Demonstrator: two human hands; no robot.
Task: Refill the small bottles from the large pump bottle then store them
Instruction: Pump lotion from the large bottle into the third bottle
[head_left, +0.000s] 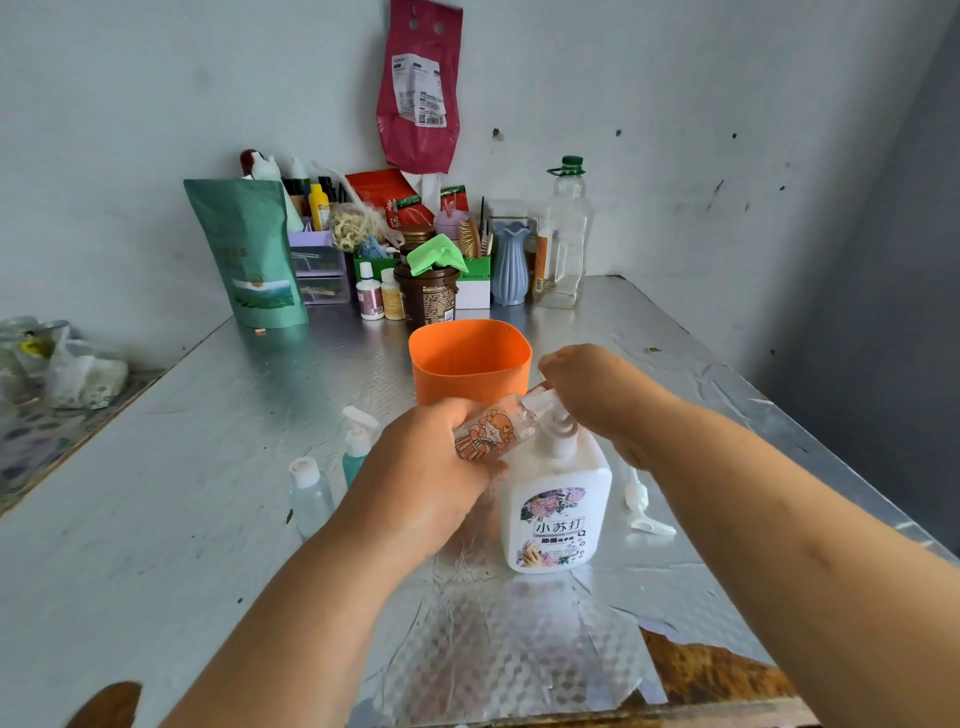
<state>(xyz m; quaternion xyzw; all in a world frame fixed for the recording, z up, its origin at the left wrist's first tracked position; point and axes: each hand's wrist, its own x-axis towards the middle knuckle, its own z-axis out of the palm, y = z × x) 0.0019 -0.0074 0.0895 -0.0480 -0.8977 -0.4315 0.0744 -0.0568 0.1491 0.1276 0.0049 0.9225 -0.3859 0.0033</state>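
Note:
A large white pump bottle (557, 512) with a flower label stands on the foil-covered table. My left hand (423, 470) grips a small clear bottle (493, 432) with an orange cartoon print, tilted with its mouth at the pump's spout. My right hand (597, 392) rests on top of the pump head and hides it. To the left stand a small clear bottle (310, 496) with a flip cap and a teal bottle (356, 449) with a white pump top.
An orange container (470, 364) stands open just behind my hands. A loose white pump piece (644, 509) lies right of the big bottle. Jars, a blue vase (510, 262), a green pouch (249, 254) and a clear jug (563, 234) crowd the back wall. Plastic bags (57, 364) lie far left.

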